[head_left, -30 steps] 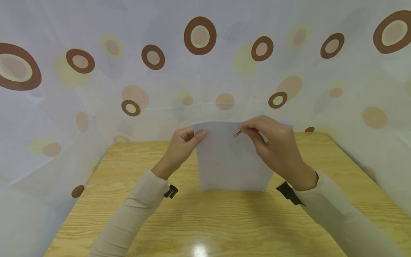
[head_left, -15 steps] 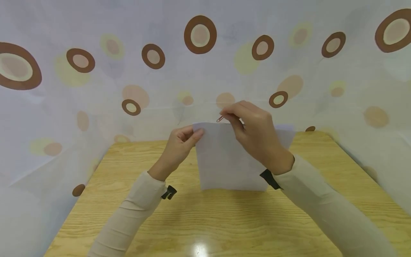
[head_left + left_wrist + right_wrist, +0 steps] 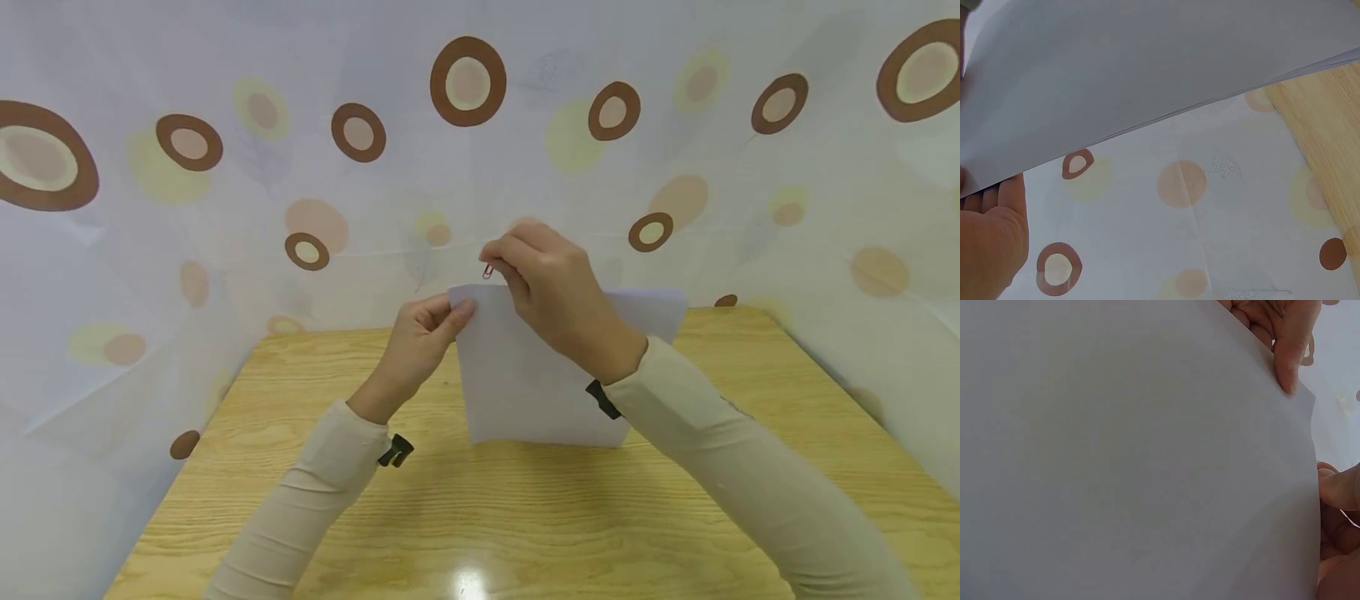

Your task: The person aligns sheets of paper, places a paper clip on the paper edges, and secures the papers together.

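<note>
My left hand (image 3: 415, 348) pinches the upper left corner of a white paper (image 3: 536, 387), thumb on the near face. The paper hangs upright above the table, and in the left wrist view its edge shows more than one layer. Between the thumb and fingertips of my right hand (image 3: 558, 296) is a small red paper clip (image 3: 487, 272), just above the paper's top edge and right of the left thumb. In the right wrist view the left thumb (image 3: 1288, 365) presses near the paper's corner, and the right hand (image 3: 1338, 512) is at the same edge; the clip is not discernible there.
A light wooden table (image 3: 337, 517) lies below the hands. Behind and at both sides hangs a white sheet (image 3: 420, 192) printed with brown rings and pale dots. Each wrist wears a black mount, such as the left one (image 3: 395, 451).
My right hand has moved left and up with the paper clip, from in front of the paper to just above its top edge. The left hand and paper have hardly moved.
</note>
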Available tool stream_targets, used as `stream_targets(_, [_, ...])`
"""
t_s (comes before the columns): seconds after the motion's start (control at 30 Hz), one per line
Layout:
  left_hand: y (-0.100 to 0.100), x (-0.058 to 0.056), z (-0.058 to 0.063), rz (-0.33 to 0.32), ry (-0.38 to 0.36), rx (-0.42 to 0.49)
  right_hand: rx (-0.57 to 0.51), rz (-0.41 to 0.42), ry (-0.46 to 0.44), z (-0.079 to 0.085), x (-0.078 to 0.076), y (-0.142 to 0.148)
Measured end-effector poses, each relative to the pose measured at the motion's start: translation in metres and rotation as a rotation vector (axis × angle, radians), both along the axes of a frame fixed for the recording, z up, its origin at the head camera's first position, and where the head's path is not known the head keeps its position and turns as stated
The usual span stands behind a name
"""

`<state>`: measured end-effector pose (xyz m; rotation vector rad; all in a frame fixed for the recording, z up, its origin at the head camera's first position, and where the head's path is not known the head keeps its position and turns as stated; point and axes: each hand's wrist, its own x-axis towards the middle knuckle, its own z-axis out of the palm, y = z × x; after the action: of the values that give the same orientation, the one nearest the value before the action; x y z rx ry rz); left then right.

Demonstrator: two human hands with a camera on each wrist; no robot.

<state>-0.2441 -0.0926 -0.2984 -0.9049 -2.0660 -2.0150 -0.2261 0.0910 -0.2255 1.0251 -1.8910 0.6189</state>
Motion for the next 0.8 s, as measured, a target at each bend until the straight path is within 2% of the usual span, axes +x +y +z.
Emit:
stream_targets(0.5, [0.0026,-0.0001,0.0001,0.006,0.041,0.005,0.053,0.019,0.011,0.0008,-0.0022,-0.0040])
stream_targets(0.8, [0.0047,-0.0004,-0.0016,0.019,0.043,0.002,0.084,0.002,-0.031,0.0009,-0.0011,-0.0050])
